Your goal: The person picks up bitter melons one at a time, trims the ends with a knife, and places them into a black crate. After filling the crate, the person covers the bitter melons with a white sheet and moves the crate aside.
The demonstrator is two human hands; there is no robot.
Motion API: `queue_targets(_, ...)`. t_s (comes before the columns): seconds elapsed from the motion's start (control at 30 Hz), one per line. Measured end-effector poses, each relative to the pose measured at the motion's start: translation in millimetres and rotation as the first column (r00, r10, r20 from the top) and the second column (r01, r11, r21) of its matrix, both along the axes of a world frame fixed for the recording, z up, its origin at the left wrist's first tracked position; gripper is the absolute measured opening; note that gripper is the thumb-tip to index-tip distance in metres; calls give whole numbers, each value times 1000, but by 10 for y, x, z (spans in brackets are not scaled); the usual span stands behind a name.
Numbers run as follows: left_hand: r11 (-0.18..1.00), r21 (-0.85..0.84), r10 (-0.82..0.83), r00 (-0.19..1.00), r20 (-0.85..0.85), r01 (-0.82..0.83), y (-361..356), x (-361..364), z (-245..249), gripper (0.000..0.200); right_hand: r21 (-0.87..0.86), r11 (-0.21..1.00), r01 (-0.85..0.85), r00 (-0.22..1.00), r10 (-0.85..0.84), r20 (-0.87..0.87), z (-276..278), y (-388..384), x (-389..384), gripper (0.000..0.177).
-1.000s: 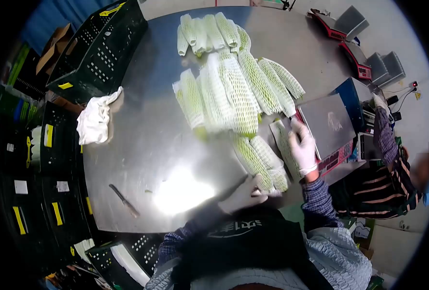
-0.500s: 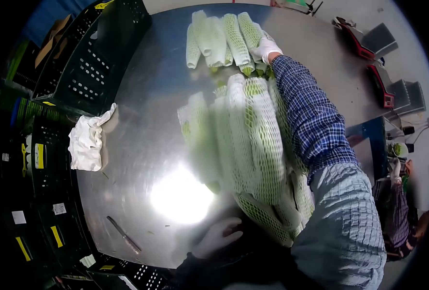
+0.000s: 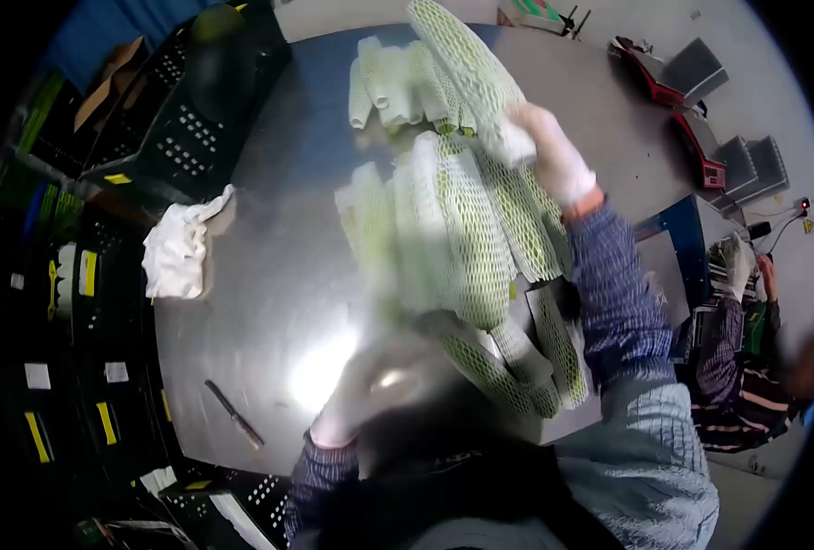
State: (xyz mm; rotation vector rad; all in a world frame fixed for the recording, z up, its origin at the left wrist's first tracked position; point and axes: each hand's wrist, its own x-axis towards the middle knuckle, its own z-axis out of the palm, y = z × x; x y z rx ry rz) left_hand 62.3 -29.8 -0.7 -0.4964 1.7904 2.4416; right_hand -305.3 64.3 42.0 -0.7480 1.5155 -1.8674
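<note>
My right hand, in a white glove, grips the lower end of a long green vegetable in white foam netting, lifted above the metal table. My left hand, also gloved, is low over the table near my body; blur and glare hide its fingers. Between my hands lies a pile of netted vegetables, with a few more netted pieces at its near end. A row of shorter-looking netted ones lies at the far side of the metal table.
A crumpled white cloth and a knife lie on the left. Black perforated crates stand along the left edge. Red-and-grey devices are at the right, with another person below them.
My right hand has come back from the far row, lifting one netted vegetable. My left hand has moved left and up, its sleeve now visible. The view has shifted slightly.
</note>
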Motion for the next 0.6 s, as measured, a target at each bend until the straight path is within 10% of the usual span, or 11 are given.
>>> queue_targets(0.17,905,99,422,839,-343,-414,386,-352,230,59,46,924,380,611,-214,-762,-157,476,2192,58)
queue_targets(0.37,934,22,347,892,-291,-356,719,168,-55,60,141,983,120,306,99,-947,-204,1152,2752,53)
queue_targets(0.6,996,81,44,982,-183,-30,930,470,-52,56,-173,984,-36,974,-4,-226,713,827,2686,67)
